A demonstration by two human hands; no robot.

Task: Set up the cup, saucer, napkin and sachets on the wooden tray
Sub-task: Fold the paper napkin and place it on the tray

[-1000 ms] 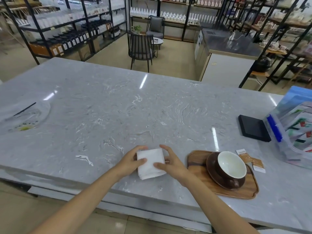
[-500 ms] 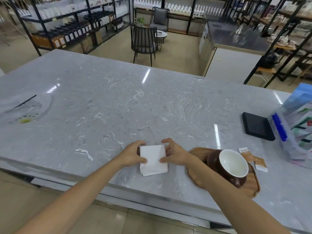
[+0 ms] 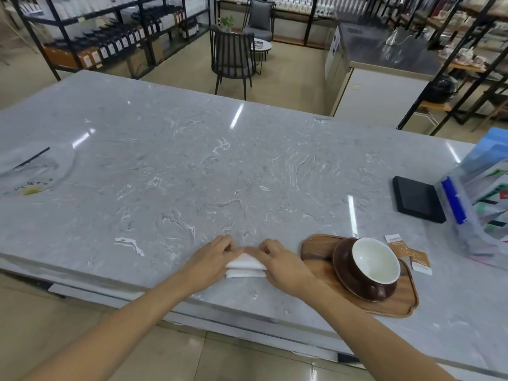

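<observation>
A: Head view: a white folded paper napkin [image 3: 245, 266] is seen on the grey marbled stone counter [image 3: 192, 171], close to its near edge and just left of the rounded brown wooden tray [image 3: 390, 303]. It is not on the tray.

B: How is it gripped?

A: The far corner of the napkin is pinched between the fingertips of the left hand [image 3: 211, 255] and the right hand [image 3: 280, 264], which meet above it. The upper layer is lifted into a peak, while the lower layer lies flat on the counter. Both grips are narrow and closed on the napkin.

B: And the other things?

A: The dark brown glazed ceramic saucer [image 3: 343, 266] is set on the tray, towards its right half, and the brown cup with a white inside [image 3: 375, 261] is tilted on the saucer with its mouth turned up and towards the camera. Two brown-and-white paper sachets [image 3: 408, 253] are laid on the counter just beyond the right edge of the tray; whether they touch it cannot be told. Further back on the right, a flat black square pad [image 3: 416, 199] is seen beside a clear plastic bag with a blue strip [image 3: 478, 204]. At the far left a clear round lid [image 3: 35, 169] is resting on the counter.
</observation>
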